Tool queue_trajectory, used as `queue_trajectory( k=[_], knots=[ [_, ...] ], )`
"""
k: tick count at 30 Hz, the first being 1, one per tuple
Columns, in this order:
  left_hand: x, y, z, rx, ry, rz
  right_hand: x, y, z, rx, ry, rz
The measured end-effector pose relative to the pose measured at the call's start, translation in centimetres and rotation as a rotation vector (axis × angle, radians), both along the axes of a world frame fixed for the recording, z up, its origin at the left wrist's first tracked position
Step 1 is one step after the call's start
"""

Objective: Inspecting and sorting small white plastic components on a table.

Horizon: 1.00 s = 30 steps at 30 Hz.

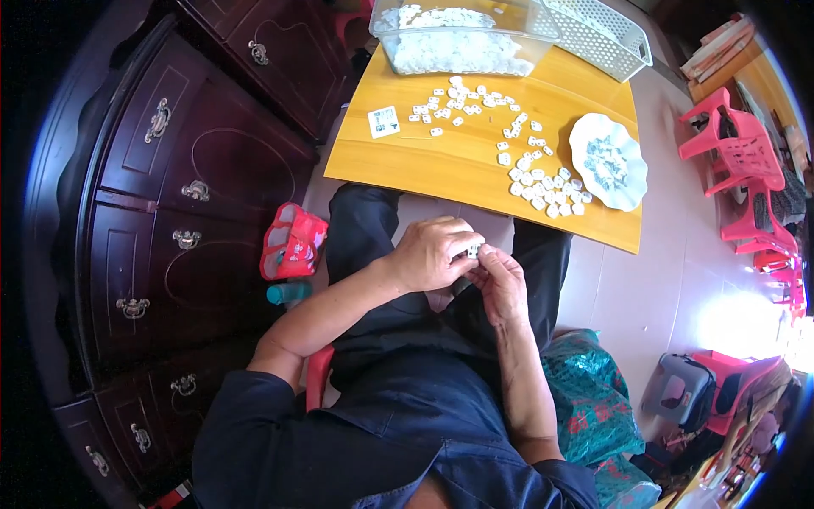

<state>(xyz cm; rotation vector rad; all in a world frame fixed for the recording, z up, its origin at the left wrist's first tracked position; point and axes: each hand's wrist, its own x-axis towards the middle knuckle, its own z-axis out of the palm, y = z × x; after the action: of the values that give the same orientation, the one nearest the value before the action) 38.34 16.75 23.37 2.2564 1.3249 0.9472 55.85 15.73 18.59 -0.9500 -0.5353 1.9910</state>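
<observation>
Over my lap, in front of the table's near edge, both my hands meet around a small white piece with dark openings (473, 252). My left hand (434, 254) pinches it from the left, fingers curled. The fingertips of my right hand (502, 284) close on its right side. Fingers cover much of the piece, and its exact kind is too small to make out. Many similar small white pieces (553, 192) lie on the wooden table (398, 170), clustered at the near right and scattered farther back. To their right, a white scalloped plate (632, 191) holds small silvery bits.
A clear plastic bin (543, 30) of white pieces stands at the table's far side, beside a white perforated basket (610, 51). A printed card (384, 122) lies at the left. Dark cabinets (170, 187), a red bag (294, 242) and green bags (589, 394) flank me.
</observation>
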Motion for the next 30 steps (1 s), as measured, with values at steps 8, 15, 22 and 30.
queue_trajectory(
  k=[8, 15, 22, 30],
  knots=[
    [-0.1, 0.4, -0.3, 0.039, -0.036, 0.006, -0.5, 0.0, 0.3, 0.078, -0.095, -0.095],
    [-0.4, 0.4, -0.4, 0.093, -0.081, -0.015, -1.1, -0.2, 0.7, 0.121, -0.156, -0.135],
    [-0.5, 0.6, 0.2, -0.035, -0.131, 0.025, -1.5, 0.3, 0.0, 0.179, -0.258, -0.150],
    [-1.7, 5.2, 0.0, 0.053, -0.018, 0.165, -1.5, 0.4, 0.2, 0.103, -0.216, 0.041]
  ],
)
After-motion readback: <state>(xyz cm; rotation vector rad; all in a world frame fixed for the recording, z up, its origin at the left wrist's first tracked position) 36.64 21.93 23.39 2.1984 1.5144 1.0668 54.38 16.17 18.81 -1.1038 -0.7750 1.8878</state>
